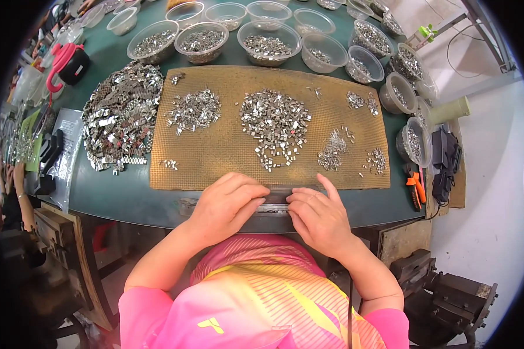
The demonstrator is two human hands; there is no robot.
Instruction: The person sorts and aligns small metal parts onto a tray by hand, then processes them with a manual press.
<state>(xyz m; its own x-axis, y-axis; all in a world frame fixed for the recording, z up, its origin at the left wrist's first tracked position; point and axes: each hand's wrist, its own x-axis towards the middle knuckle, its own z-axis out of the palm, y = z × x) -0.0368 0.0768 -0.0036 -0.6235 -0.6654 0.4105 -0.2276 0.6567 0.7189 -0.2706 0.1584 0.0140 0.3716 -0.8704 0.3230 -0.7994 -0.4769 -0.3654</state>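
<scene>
Close to the table's front edge, a narrow metal bar with a row of small pieces along it (272,209) lies between my two hands. My left hand (227,205) grips its left end, fingers bent and thumb pressed along it. On the right end sits my right hand (320,214), fingertips bent onto the bar and one finger raised. Just beyond them is a tan textured mat (215,166). A heap of small silvery metal pieces (273,122) lies at its middle, with smaller piles of pins (195,110) and slim parts (333,150) to either side.
Clear plastic bowls of metal parts (268,43) line the far and right edges. A large pile of linked metal strips (122,116) lies left of the mat. Orange-handled pliers (414,189) rest at the right. A pink-and-black mug (70,64) and another person's arm (23,198) are at left.
</scene>
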